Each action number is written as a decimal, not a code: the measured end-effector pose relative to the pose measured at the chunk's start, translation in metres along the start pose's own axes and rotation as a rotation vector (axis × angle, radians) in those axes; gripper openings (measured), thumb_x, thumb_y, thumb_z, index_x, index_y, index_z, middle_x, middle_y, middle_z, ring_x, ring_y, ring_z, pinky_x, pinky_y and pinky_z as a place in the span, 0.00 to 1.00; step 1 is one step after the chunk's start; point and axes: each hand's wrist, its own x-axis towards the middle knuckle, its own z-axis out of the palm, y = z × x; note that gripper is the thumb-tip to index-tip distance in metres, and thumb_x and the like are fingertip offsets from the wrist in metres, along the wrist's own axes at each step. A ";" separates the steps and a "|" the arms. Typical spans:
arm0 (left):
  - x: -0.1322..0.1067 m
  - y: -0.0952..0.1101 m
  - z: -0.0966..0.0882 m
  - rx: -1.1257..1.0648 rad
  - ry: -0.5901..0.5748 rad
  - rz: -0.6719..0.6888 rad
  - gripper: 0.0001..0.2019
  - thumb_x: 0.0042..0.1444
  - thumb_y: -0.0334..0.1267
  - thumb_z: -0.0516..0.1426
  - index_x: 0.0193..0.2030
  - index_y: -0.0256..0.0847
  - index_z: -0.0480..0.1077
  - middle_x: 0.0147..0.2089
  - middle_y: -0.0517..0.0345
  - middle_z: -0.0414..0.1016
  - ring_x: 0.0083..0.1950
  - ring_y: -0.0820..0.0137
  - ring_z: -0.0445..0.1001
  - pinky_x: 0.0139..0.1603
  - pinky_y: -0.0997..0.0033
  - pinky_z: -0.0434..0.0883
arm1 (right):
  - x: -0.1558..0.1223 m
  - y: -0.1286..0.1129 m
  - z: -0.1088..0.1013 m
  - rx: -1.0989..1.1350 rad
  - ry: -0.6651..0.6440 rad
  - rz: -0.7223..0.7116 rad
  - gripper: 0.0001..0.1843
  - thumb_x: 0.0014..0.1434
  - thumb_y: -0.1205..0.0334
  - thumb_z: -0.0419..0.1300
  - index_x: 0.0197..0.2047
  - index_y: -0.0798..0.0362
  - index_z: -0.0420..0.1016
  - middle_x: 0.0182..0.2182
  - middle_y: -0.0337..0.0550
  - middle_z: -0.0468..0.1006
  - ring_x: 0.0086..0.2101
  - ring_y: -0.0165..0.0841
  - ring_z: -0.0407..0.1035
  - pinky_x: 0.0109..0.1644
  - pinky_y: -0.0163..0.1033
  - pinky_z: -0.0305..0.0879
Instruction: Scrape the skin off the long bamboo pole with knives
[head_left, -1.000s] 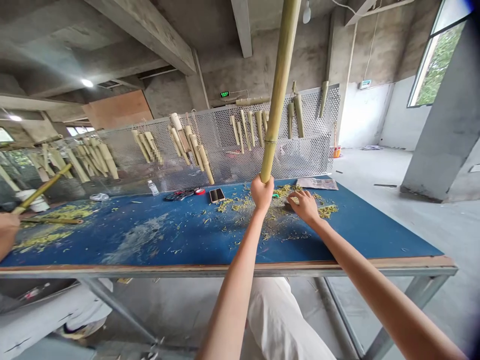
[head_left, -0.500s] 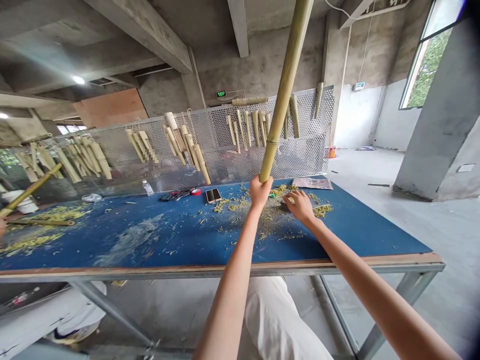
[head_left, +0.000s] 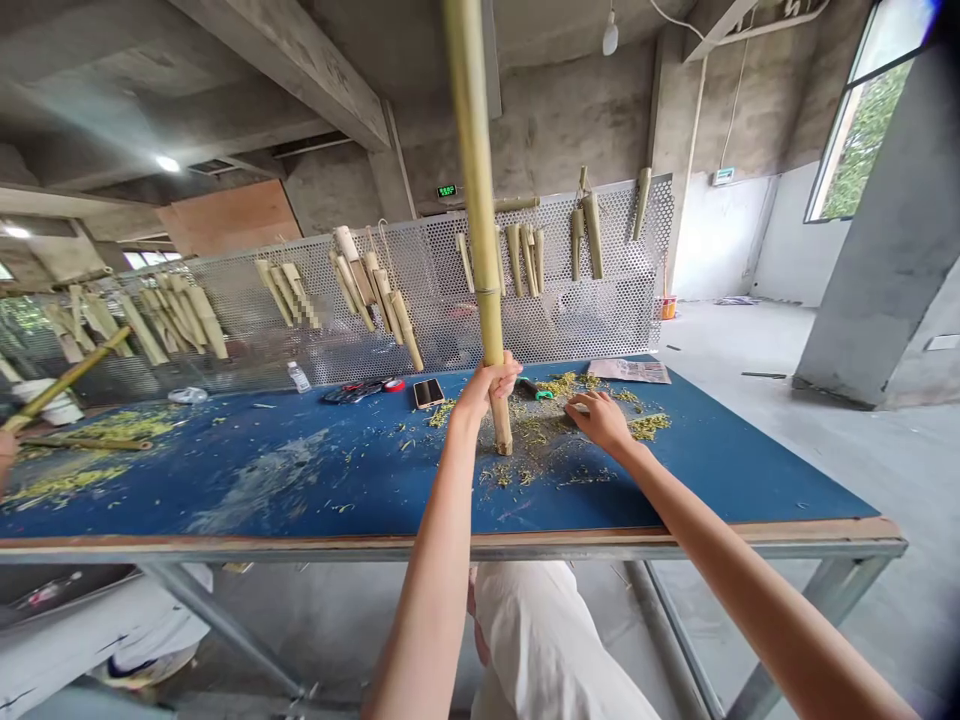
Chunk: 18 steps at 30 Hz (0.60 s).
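Note:
A long bamboo pole [head_left: 480, 180] stands almost upright in front of me, its top running out of view. My left hand [head_left: 486, 385] is wrapped round it near the lower end, and the cut bottom tip reaches down to the tabletop or just above it. To the right, my right hand [head_left: 600, 418] lies palm down on the table among yellow-green shavings [head_left: 649, 427], with its fingers stretched forward. Whether anything is under those fingers I cannot make out. Between my hands and farther back lies a black and green tool [head_left: 536, 390].
The blue table [head_left: 262, 480] carries a phone [head_left: 429, 393], red tape [head_left: 394, 384], a bottle [head_left: 298, 376] and a sheet of paper [head_left: 630, 371]. Bamboo pieces hang on a perforated metal panel [head_left: 442, 270] behind. At far left another person's hand [head_left: 6, 455] holds a bamboo pole [head_left: 71, 380].
The bamboo pole has swung left from its tilt to nearly upright, and my left hand has shifted left with it. Its lower end now shows below my hand. My right hand has barely moved.

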 end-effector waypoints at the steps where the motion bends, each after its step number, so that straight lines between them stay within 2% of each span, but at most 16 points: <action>1: -0.003 0.001 -0.007 -0.033 -0.011 0.001 0.22 0.44 0.39 0.68 0.21 0.42 0.54 0.17 0.72 0.53 0.15 0.84 0.50 0.17 0.78 0.47 | 0.000 0.000 0.001 -0.009 -0.010 0.002 0.19 0.70 0.54 0.53 0.51 0.51 0.82 0.49 0.52 0.82 0.52 0.48 0.70 0.52 0.49 0.68; 4: -0.008 0.001 -0.022 -0.115 0.001 -0.001 0.25 0.43 0.39 0.68 0.20 0.42 0.51 0.16 0.73 0.50 0.14 0.85 0.48 0.16 0.77 0.45 | 0.000 0.000 0.005 -0.016 0.002 -0.020 0.17 0.70 0.53 0.54 0.49 0.50 0.82 0.48 0.52 0.82 0.52 0.48 0.71 0.52 0.50 0.68; 6: -0.008 0.001 -0.025 -0.138 -0.006 -0.007 0.25 0.42 0.39 0.68 0.20 0.42 0.51 0.16 0.73 0.49 0.14 0.85 0.47 0.16 0.78 0.44 | -0.001 -0.005 0.005 0.019 0.027 -0.053 0.17 0.69 0.53 0.54 0.50 0.50 0.81 0.47 0.52 0.82 0.52 0.50 0.72 0.53 0.52 0.69; 9: -0.005 0.001 -0.022 -0.136 -0.047 -0.015 0.24 0.42 0.38 0.68 0.19 0.42 0.52 0.17 0.72 0.50 0.15 0.85 0.47 0.16 0.78 0.45 | -0.003 -0.023 -0.004 0.169 0.139 -0.153 0.24 0.70 0.49 0.53 0.61 0.53 0.74 0.49 0.54 0.82 0.53 0.50 0.73 0.54 0.55 0.70; 11: -0.003 0.001 -0.019 -0.131 -0.067 -0.012 0.23 0.43 0.37 0.67 0.19 0.41 0.53 0.17 0.71 0.51 0.15 0.85 0.48 0.16 0.79 0.46 | -0.001 -0.044 -0.017 0.295 0.243 -0.282 0.27 0.71 0.47 0.51 0.67 0.51 0.67 0.53 0.55 0.80 0.55 0.47 0.73 0.58 0.55 0.69; 14: 0.001 -0.002 -0.019 -0.160 -0.055 -0.016 0.20 0.44 0.35 0.65 0.20 0.41 0.54 0.17 0.71 0.51 0.15 0.85 0.48 0.16 0.78 0.47 | 0.016 -0.086 -0.039 0.461 0.330 -0.365 0.26 0.72 0.45 0.51 0.66 0.48 0.67 0.55 0.52 0.79 0.56 0.44 0.72 0.61 0.55 0.68; 16: 0.004 -0.004 -0.022 -0.197 -0.015 -0.042 0.17 0.43 0.32 0.63 0.21 0.42 0.55 0.17 0.72 0.50 0.14 0.85 0.46 0.15 0.78 0.46 | 0.040 -0.116 -0.050 0.605 0.361 -0.388 0.27 0.73 0.43 0.49 0.67 0.46 0.66 0.58 0.51 0.76 0.59 0.43 0.70 0.65 0.54 0.65; 18: 0.007 -0.006 -0.025 -0.216 0.010 -0.078 0.16 0.42 0.30 0.62 0.21 0.42 0.56 0.16 0.72 0.48 0.14 0.84 0.45 0.15 0.77 0.45 | 0.070 -0.144 -0.054 0.742 0.380 -0.388 0.32 0.71 0.39 0.51 0.71 0.44 0.59 0.62 0.51 0.72 0.61 0.43 0.67 0.65 0.53 0.66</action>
